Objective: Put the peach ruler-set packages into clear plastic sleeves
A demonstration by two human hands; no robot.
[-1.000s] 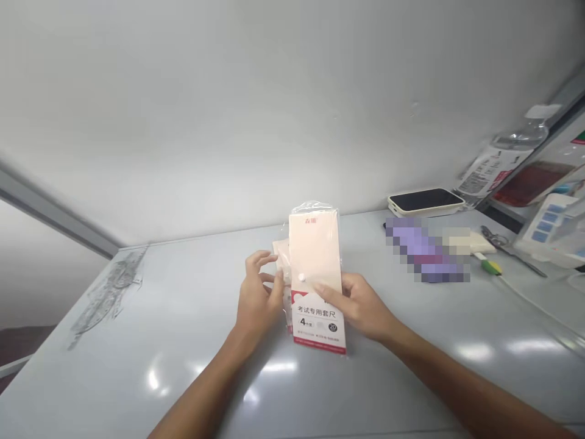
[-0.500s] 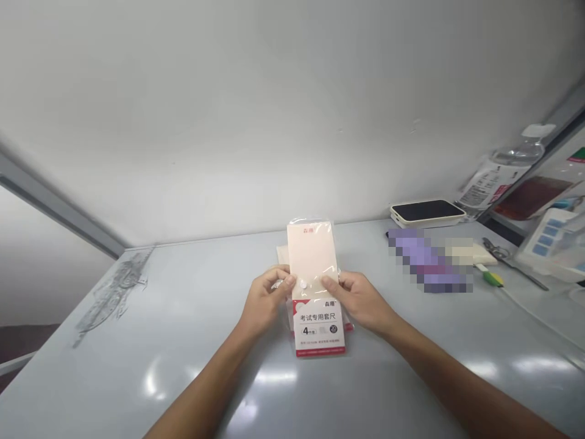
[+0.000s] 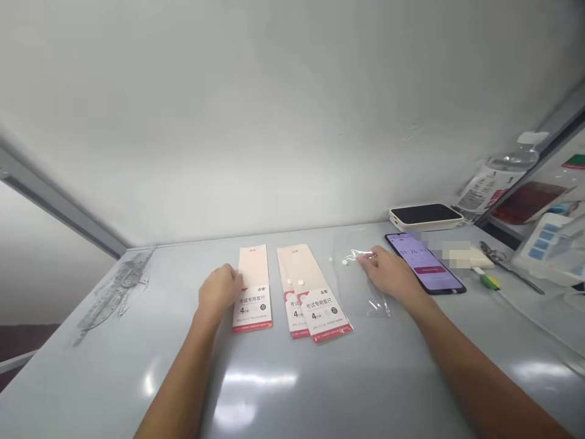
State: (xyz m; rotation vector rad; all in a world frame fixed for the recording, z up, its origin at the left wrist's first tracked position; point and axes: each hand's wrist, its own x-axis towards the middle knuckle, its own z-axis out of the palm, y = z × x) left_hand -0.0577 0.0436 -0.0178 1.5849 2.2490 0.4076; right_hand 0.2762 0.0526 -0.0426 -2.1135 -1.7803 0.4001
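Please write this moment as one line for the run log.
left hand: touches card | right hand: on clear sleeve | between: two overlapping packs flat on table | phone: lit, beside right hand

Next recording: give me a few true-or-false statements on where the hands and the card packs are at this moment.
1. The left hand rests on the leftmost card pack. True.
2. Both hands hold one pack up in the air. False: every pack lies flat on the table.
3. In the middle, two card packs overlap. True.
4. The right hand grips a pair of scissors. False: it touches a clear plastic sleeve.
5. The phone beside the right hand has a dark screen. False: its screen is lit.
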